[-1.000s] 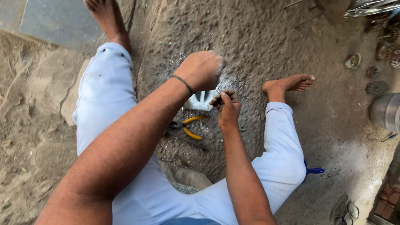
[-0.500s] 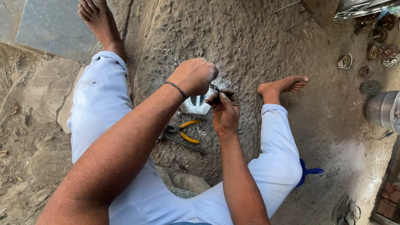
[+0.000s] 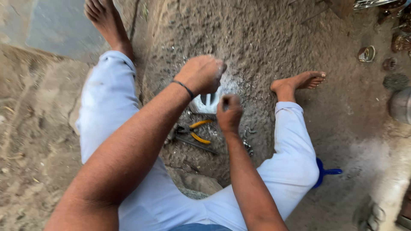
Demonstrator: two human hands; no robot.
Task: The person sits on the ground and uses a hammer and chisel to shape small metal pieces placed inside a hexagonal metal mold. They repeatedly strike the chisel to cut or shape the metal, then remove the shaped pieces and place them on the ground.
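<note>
Both fists are clenched, the left hand (image 3: 201,73) and right hand (image 3: 229,112), over a pale metal piece (image 3: 208,102) that looks stiff, light and sharp-edged, best gripped by its flat sides.

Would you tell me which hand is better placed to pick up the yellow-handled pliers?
Probably the right hand: it is just beside the pliers, while the left hand is farther off, beyond the pale metal piece. Both hands look clenched.

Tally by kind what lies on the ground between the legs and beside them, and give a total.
Yellow-handled pliers: 1
Pale metal piece under the hands: 1
Blue plastic scoop behind the right knee: 1
Round rusty parts at upper right: 3
Total: 6
</note>
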